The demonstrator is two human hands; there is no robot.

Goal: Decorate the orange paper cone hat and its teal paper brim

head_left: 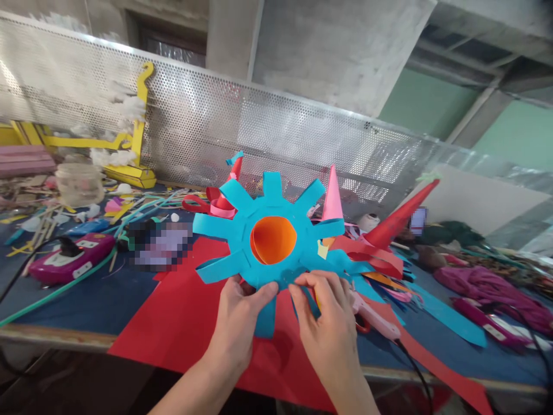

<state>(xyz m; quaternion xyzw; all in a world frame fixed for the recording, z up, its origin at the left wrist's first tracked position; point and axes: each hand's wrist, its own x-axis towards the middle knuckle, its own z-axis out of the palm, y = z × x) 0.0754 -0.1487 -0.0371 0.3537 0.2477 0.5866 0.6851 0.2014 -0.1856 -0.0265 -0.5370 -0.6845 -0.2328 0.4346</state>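
Observation:
A blue paper flower (273,203) with looped strips round its rim is held up in front of me. Inside its round middle sits a rolled orange paper (283,239). My left hand (237,323) grips the lower edge, thumb in front and fingers behind. At the lower right edge, my right hand (328,317) pinches a blue paper strip (311,304) of the flower between thumb and fingers; its contact point is partly hidden. One bottom strip (265,320) hangs straight down by my left thumb. Close to my right hand lies a pink glue gun (378,317) with a cord.
Beneath my hands a red sheet (173,328) overhangs the table edge. Behind the flower stand a pink cone (332,199) and red cones (401,216). Purple power strips (73,259) lie at both sides. A perforated metal panel (194,127) borders the table's back.

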